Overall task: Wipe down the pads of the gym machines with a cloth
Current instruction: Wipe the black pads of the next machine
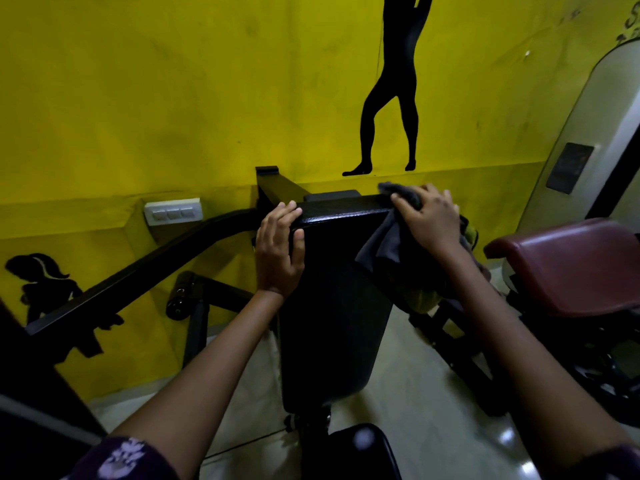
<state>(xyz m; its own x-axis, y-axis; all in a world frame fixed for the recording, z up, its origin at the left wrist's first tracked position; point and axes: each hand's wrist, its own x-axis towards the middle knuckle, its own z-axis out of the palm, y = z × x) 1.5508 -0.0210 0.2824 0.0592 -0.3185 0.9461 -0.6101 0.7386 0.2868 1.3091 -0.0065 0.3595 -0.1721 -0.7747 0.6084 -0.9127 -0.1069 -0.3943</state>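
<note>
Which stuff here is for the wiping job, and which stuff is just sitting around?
For the job:
- grey cloth, under the right hand
- black back pad, its top corner gripped by the left hand

Just around:
- maroon pad
- white switch plate
- wall silhouette

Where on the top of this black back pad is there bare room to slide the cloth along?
The top edge of the black back pad is bare between the left hand, gripping its left corner, and the right hand, pressing the grey cloth on its right corner. The front face below is bare too. The right corner is crowded.
</note>
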